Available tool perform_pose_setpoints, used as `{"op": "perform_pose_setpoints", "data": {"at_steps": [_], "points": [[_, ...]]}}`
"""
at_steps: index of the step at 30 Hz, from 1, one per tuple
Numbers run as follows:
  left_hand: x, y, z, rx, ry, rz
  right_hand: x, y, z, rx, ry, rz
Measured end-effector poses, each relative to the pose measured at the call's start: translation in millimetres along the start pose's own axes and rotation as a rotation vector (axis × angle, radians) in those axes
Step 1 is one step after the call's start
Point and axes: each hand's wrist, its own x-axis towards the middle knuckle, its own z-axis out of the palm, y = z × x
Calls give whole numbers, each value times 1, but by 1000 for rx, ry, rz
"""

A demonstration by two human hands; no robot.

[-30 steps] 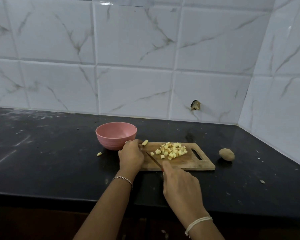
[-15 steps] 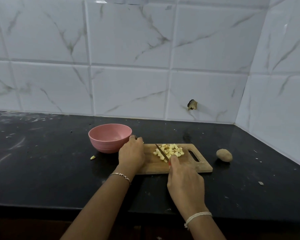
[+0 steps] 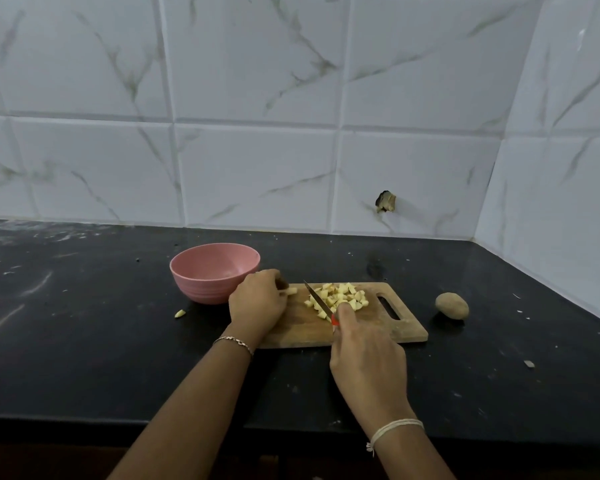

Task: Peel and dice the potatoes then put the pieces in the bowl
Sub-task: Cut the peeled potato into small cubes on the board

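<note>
Down at the lower left of centre, a small loose piece of pale yellow potato (image 3: 180, 313) lay on the black stone counter (image 3: 84, 341), just in front of the round pink plastic bowl (image 3: 215, 271). The bowl stood upright beside the left end of the rectangular wooden cutting board (image 3: 406, 329). The left hand (image 3: 257, 301) rested at that end of the board, its fingers curled downward; whether they held something, I could not tell. One single potato cube (image 3: 291, 291) lay just beside its fingertips. In the middle of the frame, the heap of diced yellow potato pieces (image 3: 340, 296) sat on the board. The thin blade of the small red-handled knife (image 3: 317, 299) lay slanted against the left side of the heap. The right hand (image 3: 368, 358) gripped the handle, fingers wrapped round it, forefinger stretched along the top. Further right, near the board's handle slot, a whole brown unpeeled potato (image 3: 451, 305) lay on the counter.
</note>
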Motion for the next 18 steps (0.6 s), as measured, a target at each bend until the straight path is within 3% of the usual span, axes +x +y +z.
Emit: {"op": "perform_pose_setpoints", "data": {"at_steps": [3, 9, 18], "points": [[-5, -4, -6, -188, -65, -69, -1, -1, 0, 0, 9, -16], [-20, -12, -9, -267, -132, -53, -2, -2, 0, 36, 8, -76], [-36, -12, -9, -238, -44, 4, -10, -6, -1, 20, 38, -121]]}}
